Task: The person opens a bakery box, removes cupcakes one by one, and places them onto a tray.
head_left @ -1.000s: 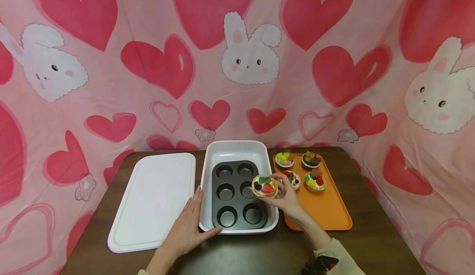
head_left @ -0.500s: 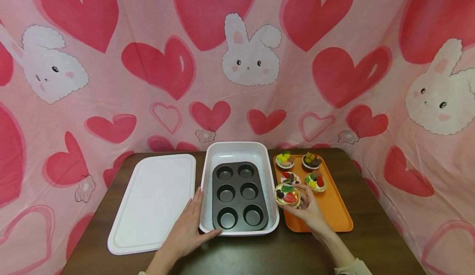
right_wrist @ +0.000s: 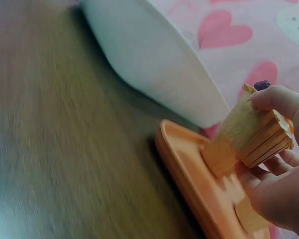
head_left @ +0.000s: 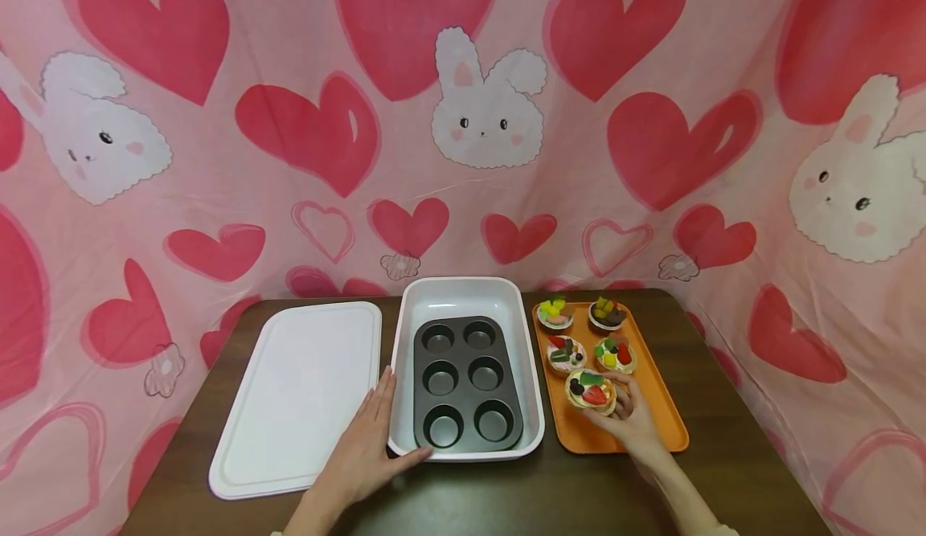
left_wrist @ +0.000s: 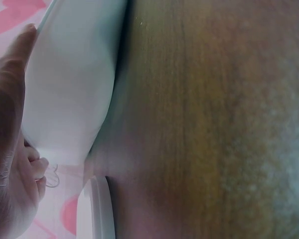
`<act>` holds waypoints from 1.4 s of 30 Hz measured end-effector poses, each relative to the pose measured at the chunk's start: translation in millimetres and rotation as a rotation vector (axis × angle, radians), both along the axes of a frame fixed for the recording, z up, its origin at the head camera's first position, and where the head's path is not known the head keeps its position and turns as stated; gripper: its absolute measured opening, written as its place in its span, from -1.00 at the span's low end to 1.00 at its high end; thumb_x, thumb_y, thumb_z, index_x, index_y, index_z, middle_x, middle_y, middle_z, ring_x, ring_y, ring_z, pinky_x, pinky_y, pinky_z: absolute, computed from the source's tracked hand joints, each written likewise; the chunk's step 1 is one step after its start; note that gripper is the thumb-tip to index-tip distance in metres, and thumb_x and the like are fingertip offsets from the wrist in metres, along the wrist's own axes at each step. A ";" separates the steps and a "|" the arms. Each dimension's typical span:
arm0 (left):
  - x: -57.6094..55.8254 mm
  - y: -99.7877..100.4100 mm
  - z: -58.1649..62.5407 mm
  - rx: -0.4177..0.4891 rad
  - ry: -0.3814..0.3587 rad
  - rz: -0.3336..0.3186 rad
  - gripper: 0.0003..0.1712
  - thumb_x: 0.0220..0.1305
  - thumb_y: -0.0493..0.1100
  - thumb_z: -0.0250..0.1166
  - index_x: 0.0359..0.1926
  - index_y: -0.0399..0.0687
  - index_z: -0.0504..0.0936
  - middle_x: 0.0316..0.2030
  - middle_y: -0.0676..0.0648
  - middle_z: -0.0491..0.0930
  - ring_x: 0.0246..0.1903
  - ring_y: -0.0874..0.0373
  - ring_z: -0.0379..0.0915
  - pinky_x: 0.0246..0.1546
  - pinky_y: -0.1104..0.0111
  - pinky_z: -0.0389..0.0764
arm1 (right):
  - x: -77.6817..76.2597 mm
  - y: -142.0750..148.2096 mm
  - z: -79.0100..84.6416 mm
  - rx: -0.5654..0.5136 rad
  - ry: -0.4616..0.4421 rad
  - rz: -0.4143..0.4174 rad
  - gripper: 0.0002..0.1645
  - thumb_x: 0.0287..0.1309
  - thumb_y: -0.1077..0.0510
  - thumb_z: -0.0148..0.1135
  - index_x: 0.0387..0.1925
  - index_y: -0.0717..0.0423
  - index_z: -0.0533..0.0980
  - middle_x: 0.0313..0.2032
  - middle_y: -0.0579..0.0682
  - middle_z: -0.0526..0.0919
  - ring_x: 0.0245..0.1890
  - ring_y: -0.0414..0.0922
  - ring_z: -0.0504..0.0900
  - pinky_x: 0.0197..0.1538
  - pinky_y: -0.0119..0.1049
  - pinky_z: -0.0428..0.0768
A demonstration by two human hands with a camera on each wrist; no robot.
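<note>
My right hand (head_left: pixel 637 422) grips a fruit tart (head_left: pixel 590 392) topped with a strawberry slice, dark berries and a green piece. It holds the tart over the front part of the orange tray (head_left: pixel 654 407). In the right wrist view, thumb and fingers pinch the tart's pale ridged side (right_wrist: pixel 249 132), tilted above the tray. My left hand (head_left: pixel 358 449) rests with straight fingers at the near left corner of the white bin (head_left: pixel 531 427). Inside this bin lies a dark muffin pan (head_left: pixel 463 391) with several bare cups.
On the orange tray sit several other tarts, among them a strawberry-topped one (head_left: pixel 567 354), one with yellow and green fruit (head_left: pixel 555 313) and a chocolate one (head_left: pixel 606 314). To the left lies a white lid (head_left: pixel 304 391) on the dark wooden table (head_left: pixel 463 500). A pink heart-patterned cloth hangs behind.
My right hand has carried the tart rightward and slightly nearer, from above the muffin pan to above the orange tray. The left hand has stayed at the bin.
</note>
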State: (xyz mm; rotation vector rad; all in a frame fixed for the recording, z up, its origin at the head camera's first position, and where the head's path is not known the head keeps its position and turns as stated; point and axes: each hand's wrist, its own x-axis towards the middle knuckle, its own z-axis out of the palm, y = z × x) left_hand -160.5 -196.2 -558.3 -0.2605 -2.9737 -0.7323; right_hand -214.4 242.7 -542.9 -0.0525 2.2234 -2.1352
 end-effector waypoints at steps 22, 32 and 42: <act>0.3 0.5 -1.2 -0.010 0.003 0.005 0.59 0.11 0.68 0.40 0.80 -0.13 -0.09 0.80 -0.18 -0.03 0.71 -0.24 0.15 0.73 -0.12 0.25 | -6.1 37.2 -27.3 0.149 0.043 -0.204 -0.09 0.16 0.51 0.51 0.38 0.40 0.16 -0.11 -0.66 0.58 -0.07 -0.66 0.58 -0.06 -0.75 0.61; -1.0 0.8 -0.3 0.006 -0.030 0.013 0.60 0.11 0.69 0.39 0.81 -0.06 -0.15 0.80 -0.16 -0.06 0.72 -0.25 0.12 0.72 -0.13 0.23 | -9.0 43.9 -23.0 0.317 -0.017 -0.228 -0.02 0.20 0.41 0.57 0.46 0.39 0.14 0.18 -0.01 0.65 -0.06 -0.75 0.48 0.01 -0.85 0.51; -0.1 1.1 -0.6 0.001 0.018 0.005 0.58 0.12 0.67 0.41 0.80 -0.12 -0.09 0.79 -0.20 0.00 0.71 -0.26 0.15 0.71 -0.15 0.28 | -5.2 46.0 -18.5 0.454 0.018 -0.232 -0.08 0.22 0.36 0.58 0.42 0.47 0.21 0.35 0.59 0.52 0.00 -0.68 0.46 0.00 -0.98 0.33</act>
